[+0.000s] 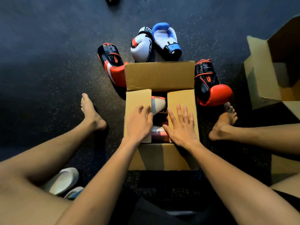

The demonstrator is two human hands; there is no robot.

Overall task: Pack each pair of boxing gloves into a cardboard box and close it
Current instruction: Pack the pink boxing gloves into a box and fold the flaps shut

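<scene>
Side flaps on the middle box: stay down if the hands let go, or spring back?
Probably spring up some: left hand and right hand press the flaps flat, and gloves fill the gap beneath. The cardboard looks stiff, lying flat without creasing, so it should hinge, not buckle.

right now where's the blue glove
In the head view the blue glove lies on the floor beyond the box and its far flap, just right of centre, with the white glove right beside it on the left.
</scene>
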